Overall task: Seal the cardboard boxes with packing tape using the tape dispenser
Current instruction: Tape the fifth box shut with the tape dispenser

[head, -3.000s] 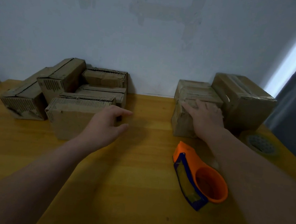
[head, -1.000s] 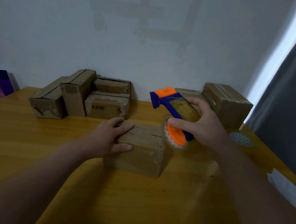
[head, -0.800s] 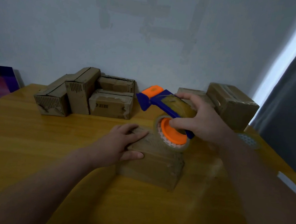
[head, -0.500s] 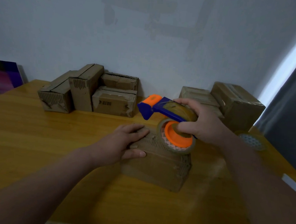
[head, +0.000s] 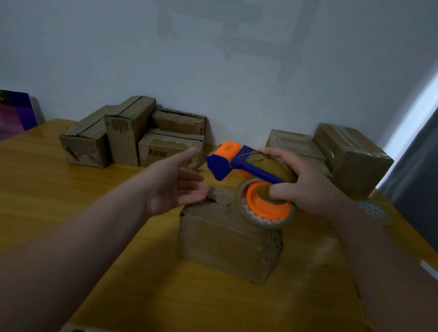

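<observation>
**Getting the tape dispenser lined up over a box**

The right grip [head: 312, 190] is wrapping its curled fingers round the tape dispenser [head: 241, 164] at the roll end. It's holding it just above the cardboard box [head: 227, 247] that's sitting on the table [head: 54, 206] right under that grip. The dispenser's long axis is running from the grip out to the left, with the blue-and-orange nose pointing at the left grip [head: 170, 185]. That one is hanging spread and holding nothing by the box's far left corner, and I can't tell if it's touching. I'm guessing the dispenser is light, stiff plastic, best held where it's being held now, away from the cutter at the nose. The box is looking worn, soft and light, lying with its long side left to right. It's probably going to slide unless the free grip is pinning its top down.
</observation>
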